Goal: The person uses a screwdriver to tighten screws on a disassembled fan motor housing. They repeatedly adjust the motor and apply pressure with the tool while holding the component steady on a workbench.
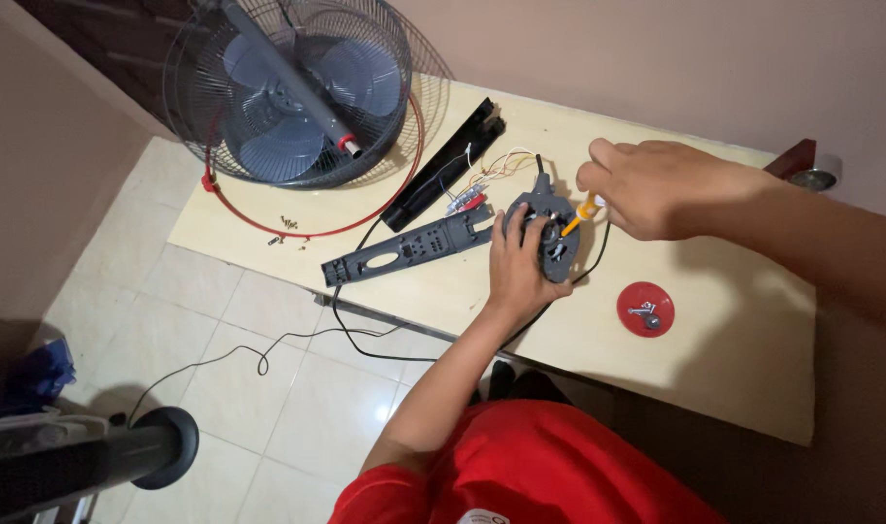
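Note:
A dark grey fan control housing point(557, 254) lies on the pale wooden table point(734, 359). My left hand point(518, 260) grips it from the near side. My right hand point(646, 186) holds a small yellow-handled screwdriver point(577, 217), its tip on the housing. Coloured wires point(491, 175) run from the housing toward a long grey panel point(414, 250).
A fan head in its wire grille point(297, 92) with a red ring lies at the table's far left, loose screws point(289, 225) beside it. A black bar point(445, 163) lies behind the panel. A red cap point(645, 309) holds screws. A black cord point(297, 342) hangs to the tiled floor.

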